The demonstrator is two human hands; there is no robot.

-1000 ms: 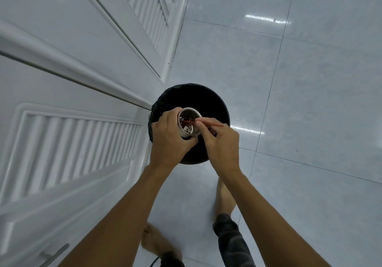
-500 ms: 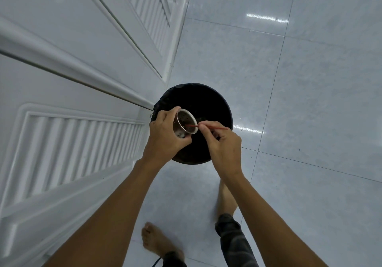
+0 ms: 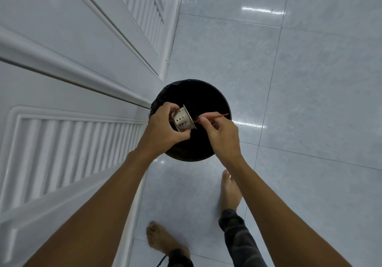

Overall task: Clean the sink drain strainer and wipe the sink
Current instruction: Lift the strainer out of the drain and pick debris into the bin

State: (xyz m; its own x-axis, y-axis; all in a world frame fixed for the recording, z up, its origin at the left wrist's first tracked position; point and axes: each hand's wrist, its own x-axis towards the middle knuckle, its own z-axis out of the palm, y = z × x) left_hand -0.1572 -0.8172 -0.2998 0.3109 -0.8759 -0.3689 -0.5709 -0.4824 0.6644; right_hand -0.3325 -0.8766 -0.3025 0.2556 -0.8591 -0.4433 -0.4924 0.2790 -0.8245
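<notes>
A perforated metal drain strainer (image 3: 183,120) is gripped by my left hand (image 3: 163,129) above a black bin. The cup lies tipped on its side, its mouth turned to the right and its holed wall facing me. My right hand (image 3: 220,135) pinches a thin red stick (image 3: 215,117) whose left end points into the strainer's mouth. The strainer's inside is hidden from me. No sink is in view.
The round black bin (image 3: 219,101) with a dark liner stands on the glossy pale floor tiles (image 3: 289,80), right against white louvred cabinet doors (image 3: 72,142) at the left. My bare feet (image 3: 230,192) are just below the bin.
My left hand has tipped the strainer from mouth-up onto its side, mouth toward the right. The stick has stayed at the mouth in my right hand.
</notes>
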